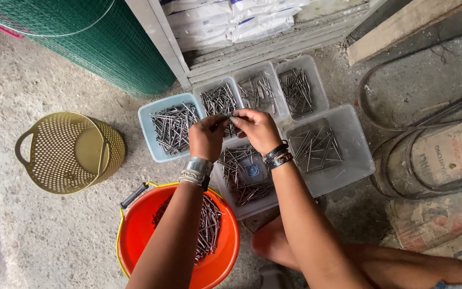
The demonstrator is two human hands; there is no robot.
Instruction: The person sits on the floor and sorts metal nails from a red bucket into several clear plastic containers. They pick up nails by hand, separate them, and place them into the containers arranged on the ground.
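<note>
Grey concrete floor [38, 230] seen from above, with nails sorted into containers within arm's reach of a crouching person. Largest, at top left, is a roll of green wire mesh [97, 43]. An orange bucket [220, 262], part full of nails, sits under the left forearm. A yellow perforated basket [65, 152] lies tipped on its side, well apart at left. Six clear and blue tubs [343, 160] sit clustered edge to edge, apparently keeping nail sizes apart. Both hands meet above the tubs: left hand [207, 136] and right hand [256, 128] pinch a few nails [230, 116] between fingertips, held level as if to compare them.
</note>
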